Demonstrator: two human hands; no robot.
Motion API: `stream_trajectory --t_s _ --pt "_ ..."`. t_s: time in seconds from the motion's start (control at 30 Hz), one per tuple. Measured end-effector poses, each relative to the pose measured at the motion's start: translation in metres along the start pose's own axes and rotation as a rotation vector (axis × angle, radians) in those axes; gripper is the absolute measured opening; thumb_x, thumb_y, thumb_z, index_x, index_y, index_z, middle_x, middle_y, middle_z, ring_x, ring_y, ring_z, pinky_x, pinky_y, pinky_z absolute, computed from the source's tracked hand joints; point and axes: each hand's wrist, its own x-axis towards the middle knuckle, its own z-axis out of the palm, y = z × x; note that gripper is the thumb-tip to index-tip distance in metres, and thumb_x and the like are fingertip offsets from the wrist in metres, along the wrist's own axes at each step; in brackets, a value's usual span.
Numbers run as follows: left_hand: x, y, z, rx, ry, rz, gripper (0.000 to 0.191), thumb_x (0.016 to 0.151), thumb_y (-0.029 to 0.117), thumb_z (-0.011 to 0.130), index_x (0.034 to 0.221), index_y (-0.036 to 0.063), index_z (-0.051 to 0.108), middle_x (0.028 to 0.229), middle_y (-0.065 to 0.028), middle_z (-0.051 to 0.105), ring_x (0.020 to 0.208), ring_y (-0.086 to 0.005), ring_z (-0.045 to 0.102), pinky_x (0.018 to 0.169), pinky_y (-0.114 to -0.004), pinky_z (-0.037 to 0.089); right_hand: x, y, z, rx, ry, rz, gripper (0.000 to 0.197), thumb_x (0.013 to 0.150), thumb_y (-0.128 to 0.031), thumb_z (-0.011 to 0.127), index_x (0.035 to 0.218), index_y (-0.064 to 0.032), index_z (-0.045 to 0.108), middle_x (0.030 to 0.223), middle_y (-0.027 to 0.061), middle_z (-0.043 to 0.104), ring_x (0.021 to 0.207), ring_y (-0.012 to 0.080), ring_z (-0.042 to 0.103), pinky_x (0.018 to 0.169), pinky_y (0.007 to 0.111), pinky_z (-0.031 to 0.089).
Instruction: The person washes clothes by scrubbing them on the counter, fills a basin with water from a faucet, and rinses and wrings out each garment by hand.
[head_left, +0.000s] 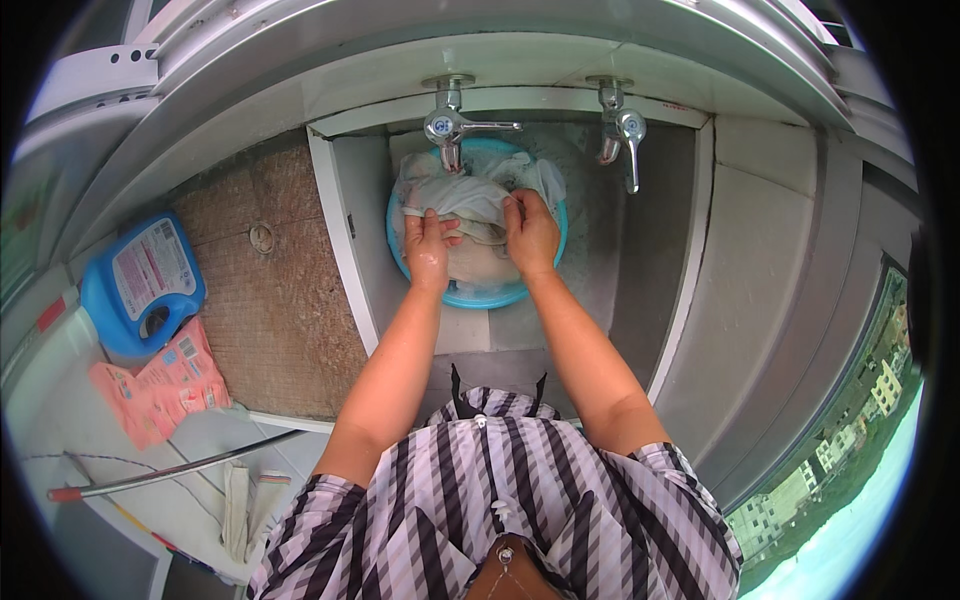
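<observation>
Both hands are over a round turquoise plastic basin (487, 298) standing in a grey utility sink (592, 300). White wet cloth (465, 193) is stretched between them, with a beige fabric part folded beneath. My left hand (429, 251) has hold of the cloth's left edge, its thumb on top. On the other side, my right hand (534, 232) pinches the right edge between thumb and fingers. Soapy water (487, 289) with foam shows around the cloth, and more white fabric (544, 176) hangs over the basin's right rim. Whatever lies deeper in the basin is hidden.
A chrome lever tap (450, 127) juts over the basin's back; a second tap (619, 131) is to its right. Left of the sink, a worn brown ledge (277, 300) bears a blue detergent bottle (146, 281) and a pink refill pouch (169, 382). A metal pole (180, 466) lies lower left.
</observation>
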Motion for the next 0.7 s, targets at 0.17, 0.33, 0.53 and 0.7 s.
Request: stream_trajectory --t_s 0.17,0.33,0.53,0.7 --pt "0.049 -0.038 -0.017 1.294 0.006 0.234 0.041 0.092 0.025 0.052 0.125 0.0003 0.049 0.111 -0.0176 0.061 0.099 -0.0287 0.060 0.086 -0.042 0.046 0.015 0.050 0.041 -0.830 -0.454 -0.064 0.017 0.086 -0.016 0.054 0.098 -0.0078 0.063 0.100 0.0155 0.065 0.089 0.0345 0.063 0.074 0.044 0.049" --pt "0.063 -0.035 -0.027 0.933 0.041 0.022 0.041 0.087 0.023 0.058 0.122 0.0026 0.050 0.106 -0.0162 0.061 0.092 -0.0314 0.059 0.081 -0.044 0.048 0.020 0.070 0.060 -0.796 -0.041 -0.249 0.017 0.084 -0.019 0.054 0.093 -0.0069 0.063 0.095 0.0161 0.065 0.086 0.0343 0.063 0.072 0.045 0.049" --pt "-0.012 0.019 0.024 -0.126 -0.096 -0.459 0.032 0.090 0.030 0.056 0.113 0.0077 0.054 0.096 -0.0079 0.059 0.084 -0.0225 0.059 0.073 -0.034 0.051 -0.078 -0.074 -0.015 -0.158 -0.504 -0.449 0.022 0.079 -0.031 0.066 0.078 -0.0106 0.059 0.068 0.0123 0.060 0.073 0.0323 0.063 0.064 0.041 0.049" --pt "-0.040 0.000 0.025 -0.512 -0.345 -0.180 0.031 0.094 0.036 0.052 0.109 0.0092 0.057 0.094 -0.0054 0.060 0.083 -0.0186 0.059 0.075 -0.029 0.050 -0.062 -0.091 0.034 -0.322 0.115 -0.300 0.031 0.079 -0.030 0.067 0.058 -0.0109 0.054 0.055 0.0083 0.054 0.054 0.0313 0.058 0.051 0.039 0.046"
